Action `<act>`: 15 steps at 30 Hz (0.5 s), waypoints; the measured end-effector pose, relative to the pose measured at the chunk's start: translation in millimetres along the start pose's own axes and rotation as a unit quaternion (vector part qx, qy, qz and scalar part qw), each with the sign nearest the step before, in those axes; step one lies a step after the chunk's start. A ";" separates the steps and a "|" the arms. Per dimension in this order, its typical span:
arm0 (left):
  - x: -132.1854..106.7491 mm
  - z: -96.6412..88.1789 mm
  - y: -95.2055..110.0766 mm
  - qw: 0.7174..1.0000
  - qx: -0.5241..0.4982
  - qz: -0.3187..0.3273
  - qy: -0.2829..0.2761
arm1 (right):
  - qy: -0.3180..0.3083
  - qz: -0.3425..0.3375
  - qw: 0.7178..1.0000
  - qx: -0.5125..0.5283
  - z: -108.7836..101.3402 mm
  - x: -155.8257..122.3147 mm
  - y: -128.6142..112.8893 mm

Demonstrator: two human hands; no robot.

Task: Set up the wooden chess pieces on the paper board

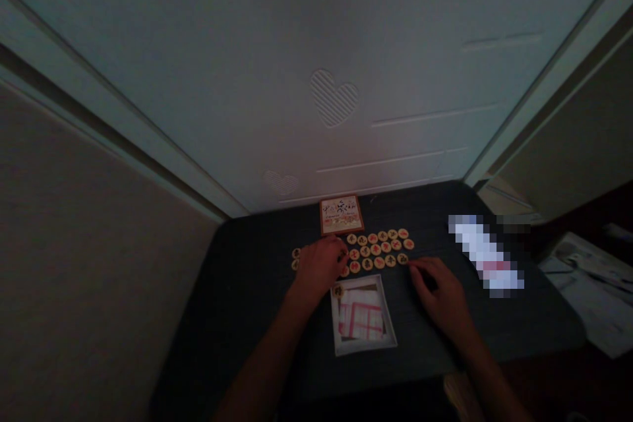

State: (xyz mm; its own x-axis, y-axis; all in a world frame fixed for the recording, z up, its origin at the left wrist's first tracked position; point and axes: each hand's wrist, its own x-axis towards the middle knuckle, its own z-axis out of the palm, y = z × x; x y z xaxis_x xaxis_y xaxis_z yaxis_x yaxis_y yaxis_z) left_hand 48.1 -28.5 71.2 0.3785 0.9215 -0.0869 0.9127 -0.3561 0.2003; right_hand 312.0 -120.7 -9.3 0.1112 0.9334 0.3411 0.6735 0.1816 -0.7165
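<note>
A dark table (pixel 222 297) with rounded corners is seen. Round xiangqi pieces (pixel 376 249), marked in red or black, are laid across it in three rows, partly hidden toward the left. Near the back edge, a printed box lid (pixel 341 215) is placed; in front, a shallow white tray (pixel 366 349) is set. At right, a pixelated object (pixel 482 254) is carried.

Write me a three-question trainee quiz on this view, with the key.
1. Which hand lies across part of the rows of round tan discs marked with red or black characters?
2. Fill in: White paper with ___ lines lies in the open, white, rectangular box.
3. True or false: The square, brown-edged printed panel lies nearer the person than the discs.

Key:
1. The left hand.
2. Pinkish-red.
3. False; it lies beyond them.
</note>
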 end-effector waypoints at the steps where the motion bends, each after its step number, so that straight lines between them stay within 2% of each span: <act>1: 0.6 0.1 0.6 1.000 -0.002 -0.006 -0.004 | -0.001 0.001 1.000 0.001 0.0 0.1 -0.2; 15: 3.0 -2.3 7.8 0.999 0.002 -0.039 -0.015 | 0.007 -0.001 1.000 0.006 0.0 0.8 -1.2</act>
State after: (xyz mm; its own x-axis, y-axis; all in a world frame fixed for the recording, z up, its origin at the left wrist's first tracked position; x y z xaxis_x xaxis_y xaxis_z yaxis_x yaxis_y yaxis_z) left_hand 55.9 -28.2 74.8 0.3112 0.9412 -0.1318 0.9400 -0.2845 0.1880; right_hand 311.3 -120.2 -8.2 0.1213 0.9286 0.3507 0.6653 0.1861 -0.7230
